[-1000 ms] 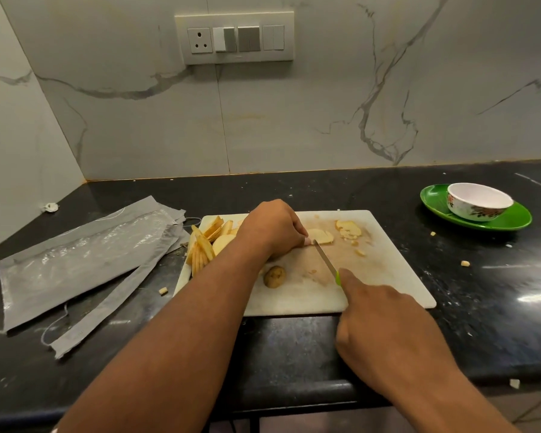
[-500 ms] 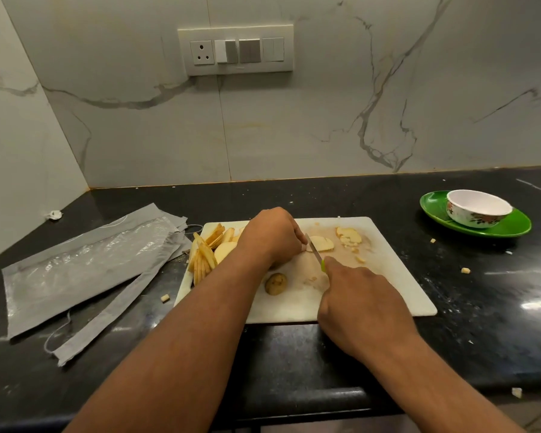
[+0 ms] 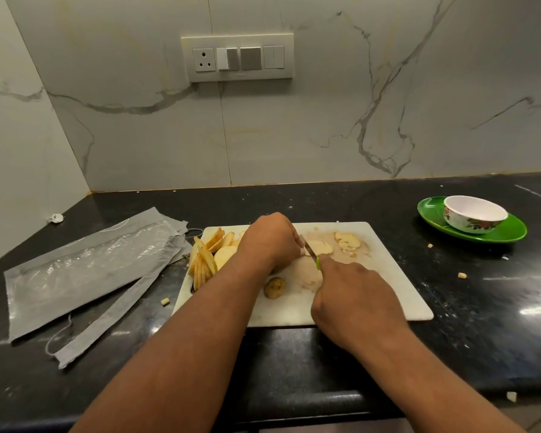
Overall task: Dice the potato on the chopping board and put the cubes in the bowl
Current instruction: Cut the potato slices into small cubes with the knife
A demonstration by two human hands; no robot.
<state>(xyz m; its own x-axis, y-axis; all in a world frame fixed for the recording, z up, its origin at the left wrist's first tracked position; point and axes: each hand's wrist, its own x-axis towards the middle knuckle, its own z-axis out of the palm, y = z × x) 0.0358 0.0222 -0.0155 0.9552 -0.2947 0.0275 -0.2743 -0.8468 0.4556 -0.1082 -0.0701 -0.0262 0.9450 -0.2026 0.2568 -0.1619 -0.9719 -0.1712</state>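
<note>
Right hand (image 3: 353, 298) grip on knife (image 3: 310, 250) (mid-board)

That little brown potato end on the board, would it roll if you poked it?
Probably a bit. The potato end looks rounded and lies loose on the chopping board, apart from both hands, so a poke might make it wobble or roll. It looks small, so likely light. Its cut side, if flat, could stop it.

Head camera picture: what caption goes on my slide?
Left hand steadies potato slice while right hand cuts with knife on chopping board.
</note>
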